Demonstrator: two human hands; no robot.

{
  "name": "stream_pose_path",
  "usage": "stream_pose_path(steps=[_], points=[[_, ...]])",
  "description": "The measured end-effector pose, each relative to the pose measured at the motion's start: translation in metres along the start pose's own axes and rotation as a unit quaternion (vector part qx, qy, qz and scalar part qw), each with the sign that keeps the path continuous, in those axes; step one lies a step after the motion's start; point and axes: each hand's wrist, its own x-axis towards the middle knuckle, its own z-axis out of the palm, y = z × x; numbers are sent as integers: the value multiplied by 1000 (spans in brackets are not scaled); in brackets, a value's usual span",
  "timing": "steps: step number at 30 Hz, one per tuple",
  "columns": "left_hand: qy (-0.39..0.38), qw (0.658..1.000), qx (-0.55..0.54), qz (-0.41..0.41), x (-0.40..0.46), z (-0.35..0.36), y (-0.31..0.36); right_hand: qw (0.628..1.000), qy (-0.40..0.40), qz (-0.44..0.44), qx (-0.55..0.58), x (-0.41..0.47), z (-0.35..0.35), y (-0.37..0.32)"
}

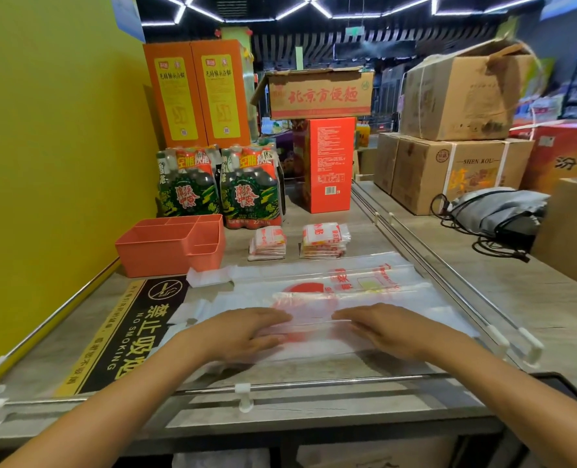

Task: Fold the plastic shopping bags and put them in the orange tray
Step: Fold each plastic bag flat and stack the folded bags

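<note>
A clear plastic shopping bag (314,298) with red print lies flat across the counter, handles pointing left. My left hand (243,329) and my right hand (381,327) rest flat on its near part, fingertips pointing toward each other along a lengthwise fold. Another flat bag (364,268) lies just behind it. The orange tray (152,255), with several compartments, stands at the back left and holds nothing that I can see. Two piles of folded bags (267,244) (324,239) sit behind the flat bags, to the right of the tray.
A no-smoking sticker (125,336) covers the counter's left part. Bottle packs (219,187), orange cartons and a red box stand at the back. Metal rails (314,382) edge the counter at front and right. Cardboard boxes and a grey bag with cables lie on the right counter.
</note>
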Motion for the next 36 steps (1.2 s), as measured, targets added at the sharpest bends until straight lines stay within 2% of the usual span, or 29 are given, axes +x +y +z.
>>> stream_pose_path(steps=[4,6,7,8,10,12,17,21,24,33,36], points=[[18,1000,0,-8,-6,-2,-11,995,7,-30,-91,6,5,12],[20,1000,0,-12,-9,-2,-17,984,50,-100,-141,6,4,15],[22,1000,3,-15,-12,-1,-19,983,64,-109,-131,5,6,13],[26,999,8,-17,-13,-1,-20,988,60,-98,-107,3,10,15],[35,999,16,-19,-14,0,-16,987,44,-34,-151,2,10,12],[50,998,28,-12,-12,1,-6,989,63,-9,-133,5,11,4],[89,994,55,30,4,4,24,989,79,-43,-121,26,14,-35],[111,990,82,31,11,4,32,978,83,-37,-190,40,20,-47],[127,986,107,25,15,10,33,976,80,-36,-197,42,21,-49],[117,983,139,17,-12,13,-7,974,67,5,-217,-5,9,7],[118,986,119,15,-22,11,-14,972,76,14,-223,-18,6,24]])
